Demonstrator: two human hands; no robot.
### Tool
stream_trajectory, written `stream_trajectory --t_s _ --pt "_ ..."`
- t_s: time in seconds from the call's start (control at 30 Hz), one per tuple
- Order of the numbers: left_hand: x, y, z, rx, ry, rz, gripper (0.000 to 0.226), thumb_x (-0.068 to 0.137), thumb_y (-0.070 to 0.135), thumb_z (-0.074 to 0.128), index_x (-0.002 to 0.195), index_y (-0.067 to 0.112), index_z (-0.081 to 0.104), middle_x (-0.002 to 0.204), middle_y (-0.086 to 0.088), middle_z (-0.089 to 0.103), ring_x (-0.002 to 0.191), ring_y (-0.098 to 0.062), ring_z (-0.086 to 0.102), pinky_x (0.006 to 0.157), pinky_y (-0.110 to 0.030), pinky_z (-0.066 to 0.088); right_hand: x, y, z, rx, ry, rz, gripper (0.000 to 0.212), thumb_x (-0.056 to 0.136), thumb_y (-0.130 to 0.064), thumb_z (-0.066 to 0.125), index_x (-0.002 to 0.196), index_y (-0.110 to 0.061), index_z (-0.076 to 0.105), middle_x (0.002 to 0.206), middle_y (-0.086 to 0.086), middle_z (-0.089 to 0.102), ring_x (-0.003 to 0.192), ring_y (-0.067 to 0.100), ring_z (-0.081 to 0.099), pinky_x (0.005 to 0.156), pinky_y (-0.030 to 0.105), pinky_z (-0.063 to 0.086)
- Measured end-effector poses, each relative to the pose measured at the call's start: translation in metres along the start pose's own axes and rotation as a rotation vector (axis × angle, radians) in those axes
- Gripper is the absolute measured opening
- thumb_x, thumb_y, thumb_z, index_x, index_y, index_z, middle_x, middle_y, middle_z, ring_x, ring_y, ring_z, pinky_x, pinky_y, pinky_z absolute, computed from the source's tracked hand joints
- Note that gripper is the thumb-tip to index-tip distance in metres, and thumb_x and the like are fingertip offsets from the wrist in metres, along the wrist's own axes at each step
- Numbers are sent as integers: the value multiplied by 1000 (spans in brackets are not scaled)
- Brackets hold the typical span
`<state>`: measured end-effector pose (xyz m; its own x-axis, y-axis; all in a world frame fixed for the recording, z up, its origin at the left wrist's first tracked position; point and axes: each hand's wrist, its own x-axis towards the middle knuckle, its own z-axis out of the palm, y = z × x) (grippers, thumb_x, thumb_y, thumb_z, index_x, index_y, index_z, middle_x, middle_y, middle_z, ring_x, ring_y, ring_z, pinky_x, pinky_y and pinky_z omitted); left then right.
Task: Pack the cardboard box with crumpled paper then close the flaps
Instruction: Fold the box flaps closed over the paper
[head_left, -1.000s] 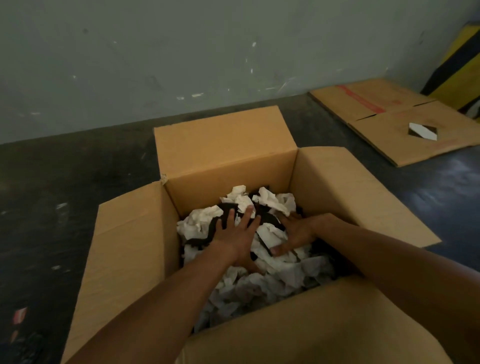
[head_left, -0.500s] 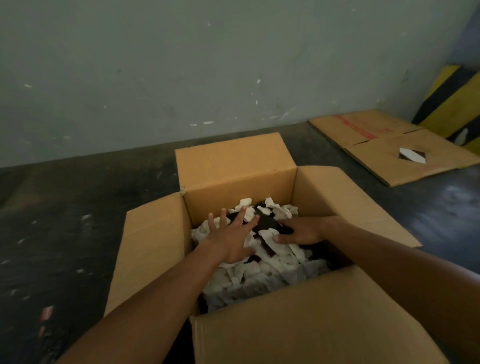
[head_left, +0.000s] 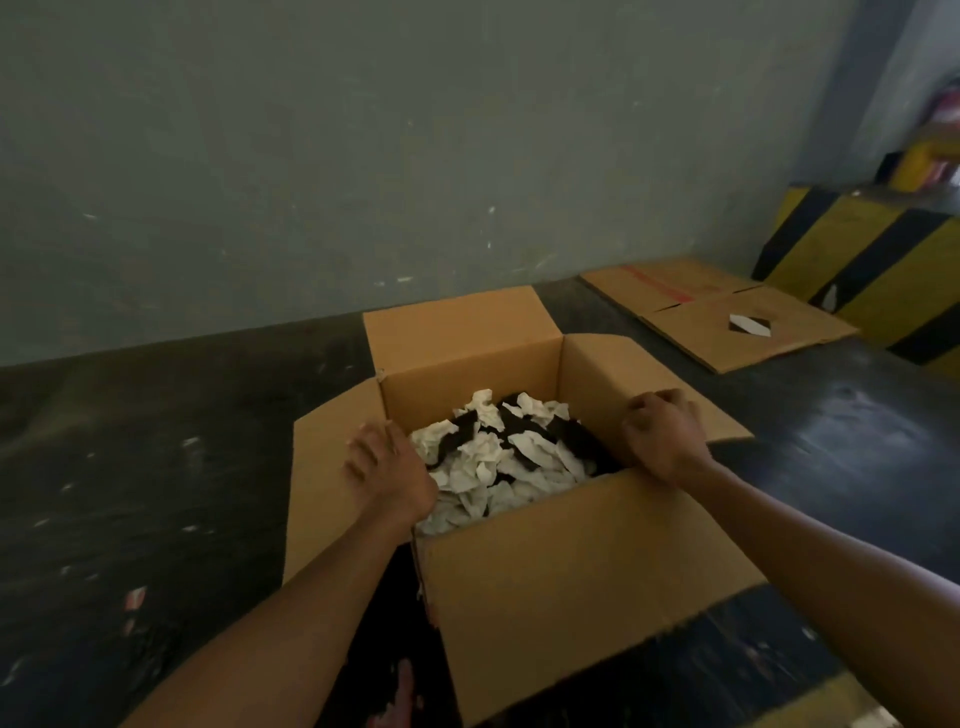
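Left hand (head_left: 387, 470) is resting palm-down on the left flap (head_left: 332, 478) at the box's rim, fingers loosely spread, gripping nothing I can see; right hand (head_left: 662, 436) is curling half-closed over the right flap (head_left: 675, 395), touching it, actual grip not clear. Both forearms are reaching in from below, either side of the cardboard box (head_left: 561, 561), which is sitting on the dark floor (head_left: 156, 467) with all flaps open and crumpled paper (head_left: 483, 457) filling it.

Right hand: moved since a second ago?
Yes. The right hand has left the paper in the box and gone right, onto the right flap, fingers curled.
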<state>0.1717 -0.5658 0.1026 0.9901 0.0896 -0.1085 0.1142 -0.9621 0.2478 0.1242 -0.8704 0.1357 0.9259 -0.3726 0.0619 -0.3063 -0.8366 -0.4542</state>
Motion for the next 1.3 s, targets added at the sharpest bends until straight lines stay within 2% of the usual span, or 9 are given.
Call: stream_trajectory --t_s 0.17,0.23,0.33,0.43,0.7,0.77,0.9,1.07,1.3 --pt "-10 -2 5 -91 -5 -27 85 94 21 49 153 11 -11 161 -17 -16 147 -41 -7 119 -54 4 -7 8 -12 700 181 657 65 84 -20 66 141 -19 35 146 16 29 127 39 37 105 51 38" --pt "-10 -2 7 -111 -4 -31 85 94 19 49 154 12 -11 161 -14 -16 148 -40 -7 119 -54 5 -4 16 -13 919 165 747 73 84 -14 64 147 -9 27 147 16 35 126 37 44 98 44 45" --pt "-8 -2 8 -127 0 -18 85 93 18 50 154 11 -9 162 -12 -14 148 -38 -4 120 -53 9 -4 25 -16 1142 106 863 52 85 -13 64 132 -8 44 120 14 54 101 27 55 67 35 48" --pt "-4 -3 9 -131 -3 -19 85 94 17 51 154 11 -9 163 -11 -13 149 -37 -3 119 -53 11 -4 18 -21 1218 138 875 29 89 -16 64 115 -13 51 97 8 53 95 22 54 79 35 47" --pt "7 -5 8 -128 -9 -5 89 94 20 56 154 11 -10 163 -10 -13 149 -36 -3 119 -53 13 -27 -5 7 822 253 326 27 100 -14 40 117 -30 53 120 3 58 85 11 54 74 33 45" --pt "8 -7 7 -127 -7 3 88 95 19 54 154 11 -10 163 -9 -13 149 -35 -3 119 -53 13 -35 0 20 576 175 190 38 99 -15 41 129 -36 49 136 4 49 106 20 54 92 45 47" --pt "6 -8 8 -148 6 18 87 94 17 53 154 12 -9 163 -9 -12 149 -35 -2 119 -53 14 -45 16 33 163 -27 -36 57 95 -41 47 147 -48 22 161 -5 11 144 29 13 114 57 15" --pt "5 -14 8 -286 76 41 79 92 18 52 155 15 5 164 -7 2 149 -32 9 117 -53 20 -45 25 21 8 -265 -89 81 78 -84 26 147 -51 1 161 -8 -14 146 31 -4 112 59 12" --pt "-8 -45 1 -477 105 -133 65 99 48 30 155 20 12 162 -10 17 146 -34 19 118 -53 15 -43 7 23 -167 -253 -4 59 90 -70 28 144 -57 9 161 -4 -11 142 40 9 108 63 18"
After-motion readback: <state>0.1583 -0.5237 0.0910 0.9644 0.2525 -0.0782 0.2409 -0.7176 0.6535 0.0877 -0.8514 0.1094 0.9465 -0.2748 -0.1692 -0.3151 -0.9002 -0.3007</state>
